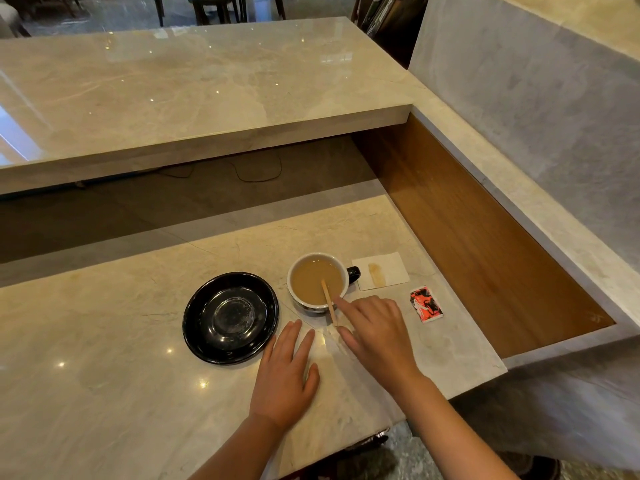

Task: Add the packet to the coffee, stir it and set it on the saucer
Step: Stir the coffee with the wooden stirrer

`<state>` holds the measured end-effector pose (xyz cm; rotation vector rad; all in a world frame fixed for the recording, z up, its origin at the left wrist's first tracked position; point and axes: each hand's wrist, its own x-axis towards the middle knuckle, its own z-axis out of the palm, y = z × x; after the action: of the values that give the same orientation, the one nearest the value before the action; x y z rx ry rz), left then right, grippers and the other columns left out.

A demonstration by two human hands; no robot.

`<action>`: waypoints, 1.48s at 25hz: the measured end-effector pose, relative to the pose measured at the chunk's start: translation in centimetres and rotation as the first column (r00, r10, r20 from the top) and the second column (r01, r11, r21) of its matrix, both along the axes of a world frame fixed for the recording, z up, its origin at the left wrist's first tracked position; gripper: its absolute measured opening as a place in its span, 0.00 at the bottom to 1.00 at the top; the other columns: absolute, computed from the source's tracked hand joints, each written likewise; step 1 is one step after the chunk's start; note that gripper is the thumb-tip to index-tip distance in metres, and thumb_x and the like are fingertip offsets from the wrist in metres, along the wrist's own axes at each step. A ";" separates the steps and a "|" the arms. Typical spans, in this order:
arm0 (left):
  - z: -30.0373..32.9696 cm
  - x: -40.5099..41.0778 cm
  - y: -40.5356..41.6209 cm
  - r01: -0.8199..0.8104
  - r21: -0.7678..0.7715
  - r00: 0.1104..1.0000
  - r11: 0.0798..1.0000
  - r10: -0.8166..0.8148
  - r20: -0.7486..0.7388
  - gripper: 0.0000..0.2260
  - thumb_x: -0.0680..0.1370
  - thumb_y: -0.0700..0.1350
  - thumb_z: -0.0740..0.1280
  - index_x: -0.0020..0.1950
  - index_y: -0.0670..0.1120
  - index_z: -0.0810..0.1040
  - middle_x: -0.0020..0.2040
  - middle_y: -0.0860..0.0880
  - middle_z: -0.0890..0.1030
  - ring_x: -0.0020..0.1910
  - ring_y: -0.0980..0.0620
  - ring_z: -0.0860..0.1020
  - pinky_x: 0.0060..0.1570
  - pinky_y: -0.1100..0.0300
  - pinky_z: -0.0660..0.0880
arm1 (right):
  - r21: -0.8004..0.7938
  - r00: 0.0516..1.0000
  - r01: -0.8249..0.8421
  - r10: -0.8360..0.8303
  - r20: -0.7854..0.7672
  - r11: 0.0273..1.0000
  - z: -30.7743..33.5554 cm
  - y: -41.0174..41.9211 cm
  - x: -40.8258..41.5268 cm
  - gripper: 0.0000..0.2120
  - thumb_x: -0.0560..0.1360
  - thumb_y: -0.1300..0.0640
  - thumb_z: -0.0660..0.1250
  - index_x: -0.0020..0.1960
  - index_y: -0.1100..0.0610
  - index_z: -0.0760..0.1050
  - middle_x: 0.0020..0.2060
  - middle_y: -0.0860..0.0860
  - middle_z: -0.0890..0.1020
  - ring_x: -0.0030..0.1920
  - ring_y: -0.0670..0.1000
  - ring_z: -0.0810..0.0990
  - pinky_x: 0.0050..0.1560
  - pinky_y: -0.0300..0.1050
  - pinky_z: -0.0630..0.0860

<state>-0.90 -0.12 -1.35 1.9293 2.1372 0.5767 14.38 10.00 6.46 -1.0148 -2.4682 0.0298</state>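
Note:
A white cup [313, 263] with a black handle, full of light brown coffee, stands on the marble counter. A wooden stir stick [329, 301] leans in it, over the near rim. The black saucer [230, 317] lies bare to the cup's left. A red and black packet [426, 304] lies flat to the right of the cup. My right hand [375, 329] hovers just in front of the cup, fingers spread, index fingertip close to the stick, holding nothing. My left hand [285, 374] rests flat on the counter beside the saucer.
A white napkin [384, 271] with a brown stain lies behind the packet, next to the cup's handle. A raised marble ledge [194, 95] overhangs the back of the counter. A wooden side wall [478, 230] closes the right end.

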 end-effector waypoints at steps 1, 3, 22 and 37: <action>0.0 0.0 0.0 0.000 0.000 1.000 1.000 0.000 0.002 0.23 0.76 0.51 0.61 0.71 0.47 0.65 0.73 0.42 0.64 0.72 0.47 0.57 0.69 0.48 0.50 | 0.006 1.000 -0.002 0.002 0.002 1.000 -0.1 -0.1 -0.5 0.18 0.69 0.57 0.71 0.58 0.54 0.76 0.38 0.50 0.82 0.40 0.53 0.79 0.40 0.46 0.74; 0.0 0.0 -0.1 0.000 -0.003 1.000 1.000 0.000 0.002 0.24 0.76 0.50 0.62 0.71 0.47 0.65 0.72 0.42 0.64 0.72 0.46 0.58 0.69 0.48 0.50 | 0.013 1.000 -0.012 0.012 -0.006 1.000 -0.5 -0.2 -1.2 0.11 0.71 0.58 0.69 0.54 0.54 0.78 0.37 0.50 0.82 0.38 0.54 0.79 0.39 0.46 0.74; 0.2 0.0 -0.1 0.004 -0.024 0.999 1.000 -0.005 -0.032 0.24 0.76 0.51 0.63 0.71 0.47 0.64 0.73 0.42 0.64 0.72 0.46 0.58 0.68 0.45 0.46 | -0.629 0.805 0.022 -0.387 -0.449 0.777 2.8 6.3 -3.7 0.03 0.70 0.63 0.71 0.44 0.57 0.80 0.37 0.51 0.82 0.40 0.50 0.82 0.43 0.39 0.78; 0.2 0.0 0.0 0.005 -0.024 1.000 1.000 -0.005 -0.019 0.24 0.76 0.49 0.65 0.70 0.47 0.66 0.72 0.42 0.64 0.72 0.46 0.59 0.68 0.44 0.48 | -0.700 0.881 -0.075 -0.282 -0.381 0.710 2.9 6.8 -0.4 0.06 0.73 0.63 0.67 0.41 0.56 0.81 0.36 0.50 0.84 0.37 0.44 0.82 0.42 0.33 0.78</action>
<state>-0.90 -0.13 -1.18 1.9345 2.1399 0.5316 13.93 16.77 9.31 -1.2515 -1.9333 1.1293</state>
